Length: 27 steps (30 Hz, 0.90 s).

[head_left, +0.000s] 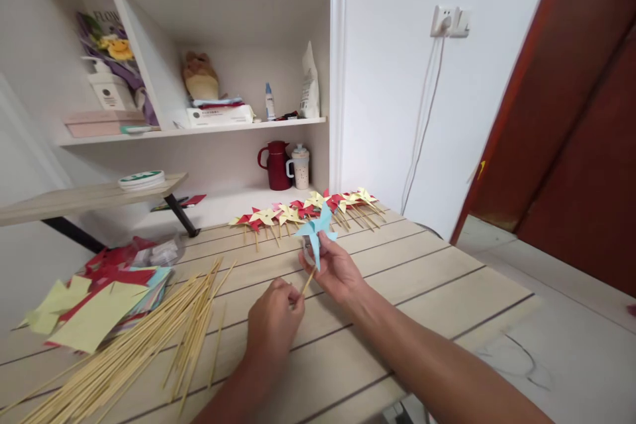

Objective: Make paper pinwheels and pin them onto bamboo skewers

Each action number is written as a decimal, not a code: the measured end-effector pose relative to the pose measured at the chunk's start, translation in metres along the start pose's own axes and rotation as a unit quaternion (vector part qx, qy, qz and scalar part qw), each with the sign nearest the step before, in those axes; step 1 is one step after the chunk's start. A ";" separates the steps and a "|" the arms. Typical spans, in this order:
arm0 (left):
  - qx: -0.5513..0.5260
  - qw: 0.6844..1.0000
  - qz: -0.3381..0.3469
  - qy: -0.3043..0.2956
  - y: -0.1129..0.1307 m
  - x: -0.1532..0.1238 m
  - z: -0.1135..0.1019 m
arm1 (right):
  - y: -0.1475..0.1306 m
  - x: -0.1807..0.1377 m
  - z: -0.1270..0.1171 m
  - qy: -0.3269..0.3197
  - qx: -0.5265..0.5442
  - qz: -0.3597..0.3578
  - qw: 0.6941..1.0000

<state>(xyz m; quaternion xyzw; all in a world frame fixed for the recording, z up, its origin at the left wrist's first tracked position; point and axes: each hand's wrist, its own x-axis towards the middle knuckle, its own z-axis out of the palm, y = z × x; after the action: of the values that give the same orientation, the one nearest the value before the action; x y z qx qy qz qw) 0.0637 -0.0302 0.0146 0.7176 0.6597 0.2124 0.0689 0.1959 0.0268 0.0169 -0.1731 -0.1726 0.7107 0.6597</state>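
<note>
A light blue paper pinwheel (pixel 316 228) is held up over the wooden table (pixel 427 278). My right hand (pixel 334 269) grips it from behind, fingers closed just below the paper blades. Its thin bamboo stick (pixel 307 282) slants down to my left hand (pixel 273 320), which pinches the lower end. Both hands are close together near the table's middle.
A row of finished red and yellow pinwheels (pixel 303 211) lies along the table's far edge. Loose bamboo skewers (pixel 149 338) spread at the left, beside a stack of coloured paper squares (pixel 94 308). Shelves with a red jug (pixel 275 164) stand behind; the table edge drops off at the right.
</note>
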 end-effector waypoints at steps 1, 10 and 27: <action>0.006 1.000 0.007 -0.001 0.001 -0.002 0.002 | 0.001 -0.001 0.000 0.000 0.006 0.007 1.000; -0.056 0.991 0.100 0.063 -0.010 -0.007 0.012 | 0.002 -0.004 0.004 -0.021 0.040 0.032 0.998; -0.400 0.914 0.006 0.068 -0.029 -0.005 -0.025 | -0.015 -0.017 0.012 -0.105 -0.093 -0.054 0.989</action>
<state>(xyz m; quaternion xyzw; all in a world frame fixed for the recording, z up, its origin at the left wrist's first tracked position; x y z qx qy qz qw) 0.0268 -0.0364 0.0254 0.6177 0.5181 0.5076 0.3039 0.2043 0.0105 0.0349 -0.1492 -0.3154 0.6689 0.6564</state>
